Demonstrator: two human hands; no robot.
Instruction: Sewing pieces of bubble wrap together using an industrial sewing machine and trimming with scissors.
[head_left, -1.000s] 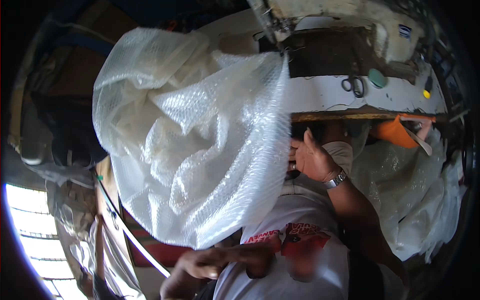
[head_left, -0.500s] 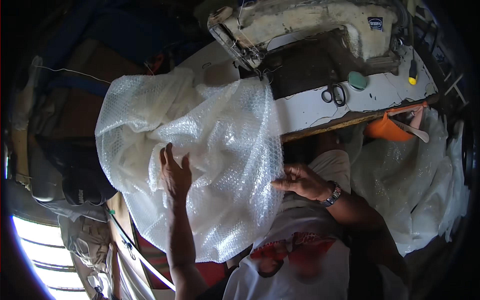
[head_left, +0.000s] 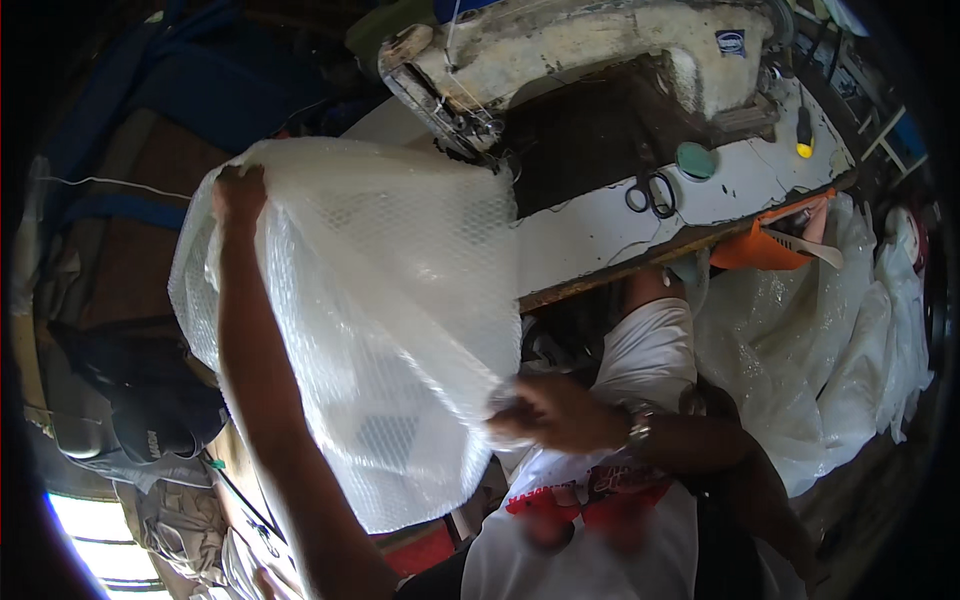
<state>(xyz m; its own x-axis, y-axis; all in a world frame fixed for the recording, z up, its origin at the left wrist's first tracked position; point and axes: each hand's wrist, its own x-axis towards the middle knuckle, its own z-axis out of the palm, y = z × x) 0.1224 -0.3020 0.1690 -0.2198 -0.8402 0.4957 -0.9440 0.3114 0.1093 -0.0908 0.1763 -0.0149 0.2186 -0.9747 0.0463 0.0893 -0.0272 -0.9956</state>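
Observation:
A large sheet of clear bubble wrap (head_left: 400, 290) spreads from the sewing machine's needle end down over my lap. My left hand (head_left: 240, 192) reaches to its far left corner, fingers closed over the upper edge. Low on the sheet's right edge, my right hand (head_left: 545, 412) grips a gathered bit of bubble wrap; its fingers are slightly blurred. Between the two hands the wrap is drawn into a diagonal fold. The old cream sewing machine (head_left: 600, 50) stands beyond, and the sheet's upper right corner lies by its presser foot.
On the white worn tabletop (head_left: 590, 235) lie black scissors (head_left: 652, 195), a green round lid (head_left: 695, 161) and a yellow-tipped screwdriver (head_left: 804, 135). An orange pouch (head_left: 760, 248) hangs at the table's front edge. More bubble wrap (head_left: 790, 350) is heaped at right. A black cap (head_left: 155, 420) lies left.
My left hand has gone from the middle of the wrap to its far left corner and closed on it. My right hand has moved left and nearer, pulling the sheet tauter.

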